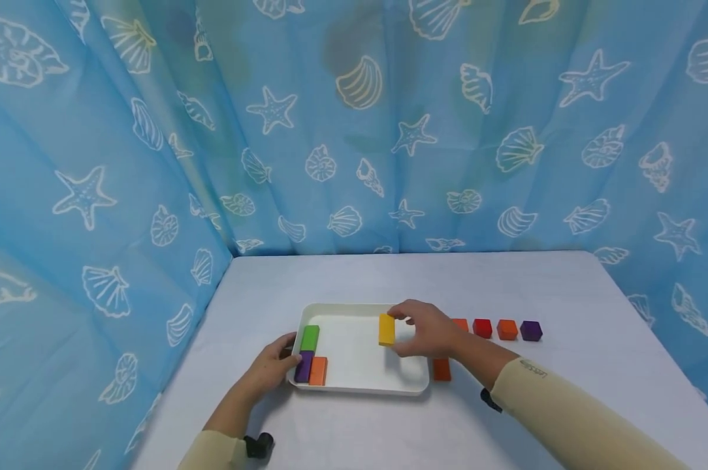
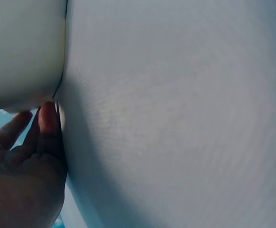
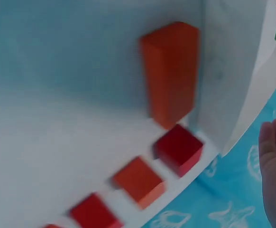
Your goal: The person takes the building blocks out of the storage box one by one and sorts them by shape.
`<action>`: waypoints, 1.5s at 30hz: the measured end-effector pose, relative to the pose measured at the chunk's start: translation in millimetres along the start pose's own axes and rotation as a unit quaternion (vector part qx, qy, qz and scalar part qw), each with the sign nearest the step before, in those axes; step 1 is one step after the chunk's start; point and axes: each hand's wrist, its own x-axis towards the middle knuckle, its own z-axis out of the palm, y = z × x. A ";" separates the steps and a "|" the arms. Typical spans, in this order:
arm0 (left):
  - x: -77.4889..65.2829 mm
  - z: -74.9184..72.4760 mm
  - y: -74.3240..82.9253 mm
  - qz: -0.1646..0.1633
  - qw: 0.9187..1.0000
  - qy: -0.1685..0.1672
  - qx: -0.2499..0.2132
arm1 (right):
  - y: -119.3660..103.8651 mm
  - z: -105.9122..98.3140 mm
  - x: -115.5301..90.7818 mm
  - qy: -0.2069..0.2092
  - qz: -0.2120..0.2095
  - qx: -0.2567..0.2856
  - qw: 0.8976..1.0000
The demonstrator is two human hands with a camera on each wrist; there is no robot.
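My right hand (image 1: pixel 427 329) pinches a yellow block (image 1: pixel 386 329) between thumb and fingers, held upright over the right half of a white tray (image 1: pixel 360 375). My left hand (image 1: pixel 272 364) grips the tray's left end, thumb over the rim and fingers outside. In the left wrist view, fingertips of that hand (image 2: pixel 24 166) meet the underside of the tray's rounded corner (image 2: pixel 26 52). Inside the tray, at its left end, lie a green block (image 1: pixel 309 338), a purple block (image 1: pixel 303 369) and an orange block (image 1: pixel 318 372). The yellow block is outside the right wrist view.
Right of the tray, an orange-red long block (image 1: pixel 442 371) lies close to its wall. Behind it runs a row of cubes, including a red cube (image 1: pixel 482 328), an orange cube (image 1: pixel 507 329) and a purple cube (image 1: pixel 531 331). A blue shell-print curtain (image 1: pixel 354 163) encloses the white table (image 1: pixel 260 281).
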 end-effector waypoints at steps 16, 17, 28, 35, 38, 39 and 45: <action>-2.8 -9.9 -1.4 -0.005 1.000 -0.012 0.003 | 73.4 -27.4 -64.6 0.062 -0.016 -0.025 0.998; -2.4 -11.0 -0.5 -0.005 1.000 -0.013 0.004 | 78.8 -28.7 -66.8 0.060 -0.024 -0.037 0.997; -0.5 -6.8 2.5 -0.013 1.000 -0.022 -0.002 | 118.2 -27.2 -83.8 0.010 -0.035 -0.119 0.992; -1.0 0.4 3.5 -0.011 1.000 -0.023 -0.001 | 121.5 -28.1 -88.4 -0.003 -0.016 -0.134 0.991; -1.3 0.8 3.9 -0.012 1.000 -0.022 0.002 | 120.4 -30.8 -89.5 -0.007 -0.017 -0.135 0.991; -1.2 0.9 3.6 -0.012 1.000 -0.022 0.003 | 120.2 -31.6 -90.6 -0.007 -0.019 -0.135 0.991; -0.1 1.4 2.4 -0.013 1.000 -0.024 0.002 | 118.8 -35.8 -99.5 0.000 -0.030 -0.118 0.992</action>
